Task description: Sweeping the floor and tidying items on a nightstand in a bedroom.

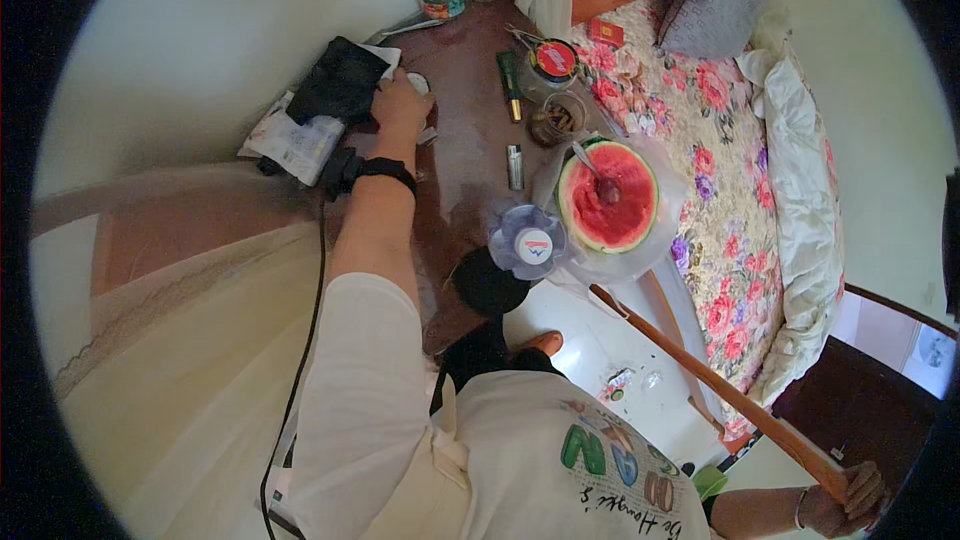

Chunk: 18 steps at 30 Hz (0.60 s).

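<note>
My left hand (401,106) reaches onto the brown tabletop (465,90), beside a black cloth or pouch (337,79) and a white plastic packet (304,139). Its fingers are at a small round white-topped object (418,82); whether they grip it is unclear. At the lower right, my right hand (859,499) is wrapped around a long wooden stick (705,375). The stick slants up to the table edge, its far end near a plastic bag (652,259). On that bag sits a halved watermelon (619,202), with a metal spoon (584,157) in its scooped flesh.
A translucent flower-shaped dish (510,240) and a black round object (491,283) are near the table's front. Beyond lie a lighter (515,167), a green tube (509,79), an open jar (559,118) and a red-lidded jar (551,67). A floral-sheeted bed (720,240) adjoins; debris (619,384) litters the floor.
</note>
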Each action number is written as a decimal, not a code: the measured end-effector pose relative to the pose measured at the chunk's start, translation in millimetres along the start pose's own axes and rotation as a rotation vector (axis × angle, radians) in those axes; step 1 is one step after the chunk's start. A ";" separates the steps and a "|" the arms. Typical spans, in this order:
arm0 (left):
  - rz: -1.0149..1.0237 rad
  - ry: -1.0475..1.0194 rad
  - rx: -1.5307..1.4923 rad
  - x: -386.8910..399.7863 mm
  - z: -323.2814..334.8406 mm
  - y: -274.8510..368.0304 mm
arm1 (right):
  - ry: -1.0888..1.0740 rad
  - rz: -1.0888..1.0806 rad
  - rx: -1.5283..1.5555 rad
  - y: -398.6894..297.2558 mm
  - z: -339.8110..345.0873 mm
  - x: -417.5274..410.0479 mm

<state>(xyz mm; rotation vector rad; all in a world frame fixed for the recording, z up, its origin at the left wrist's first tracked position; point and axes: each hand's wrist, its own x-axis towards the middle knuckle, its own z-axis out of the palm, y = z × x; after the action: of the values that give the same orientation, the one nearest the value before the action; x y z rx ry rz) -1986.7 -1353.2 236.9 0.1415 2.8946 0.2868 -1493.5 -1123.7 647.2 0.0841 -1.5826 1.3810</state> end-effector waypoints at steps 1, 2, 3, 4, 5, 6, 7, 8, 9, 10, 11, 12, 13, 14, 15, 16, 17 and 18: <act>-0.003 -0.055 0.005 2.2 -2.7 -0.3 | 0.031 -0.013 -0.018 0.1 -1.0 -0.6; -0.004 -0.031 0.021 3.3 -5.9 -1.1 | 0.063 -0.026 -0.034 0.0 -2.3 -1.2; -0.030 -0.078 -0.067 3.7 -10.0 -3.0 | 0.068 -0.021 -0.038 0.1 -4.1 -1.5; -0.042 -0.104 -0.173 2.6 -13.7 -4.5 | 0.052 -0.023 -0.021 0.0 -5.5 -1.7; -0.058 -0.122 -0.148 -1.7 -15.6 -6.3 | 0.036 -0.028 -0.001 -0.1 -7.0 -1.7; -0.019 -0.122 -0.173 -8.1 -16.7 -9.2 | 0.042 -0.028 0.002 0.0 -7.9 -1.4; 0.015 -0.116 -0.196 -15.3 -17.3 -12.4 | 0.019 -0.024 -0.008 0.1 -8.5 -1.0; 0.018 -0.114 -0.193 -22.3 -16.2 -14.2 | -0.005 -0.021 -0.016 0.6 -8.9 -0.4; 0.017 -0.134 -0.175 -29.6 -13.0 -14.0 | -0.002 -0.025 -0.009 1.2 -8.8 0.2; 0.025 -0.171 -0.177 -34.5 -10.1 -13.8 | -0.018 -0.024 0.000 2.0 -8.7 0.7; 0.018 -0.149 -0.160 -36.6 -7.3 -13.5 | -0.035 -0.023 0.004 2.8 -8.2 0.9; 0.035 -0.125 -0.138 -38.3 -3.5 -12.6 | -0.037 -0.027 0.004 3.3 -7.7 0.8; 0.066 -0.089 -0.134 -38.7 0.2 -11.7 | -0.028 -0.029 -0.003 3.3 -7.5 0.2; 0.053 -0.102 -0.117 -38.4 3.8 -11.1 | -0.019 -0.029 -0.009 2.4 -7.4 -0.5; 0.042 -0.084 -0.120 -37.6 7.1 -10.7 | -0.018 -0.030 -0.012 0.9 -7.9 -1.6; 0.044 -0.059 -0.132 -36.3 10.0 -10.6 | -0.003 -0.039 0.002 -1.5 -8.8 -2.8; 0.041 -0.070 -0.123 -35.5 12.7 -10.9 | 0.012 -0.048 0.015 -4.4 -10.5 -4.2; 0.048 -0.055 -0.132 -34.9 14.5 -12.1 | 0.016 -0.050 0.010 -8.5 -12.6 -5.9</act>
<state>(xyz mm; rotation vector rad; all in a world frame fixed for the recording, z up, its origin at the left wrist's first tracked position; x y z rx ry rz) -1950.4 -1366.4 228.2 0.1929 2.8107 0.4741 -1477.6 -1119.9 647.3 0.1174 -1.5506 1.3482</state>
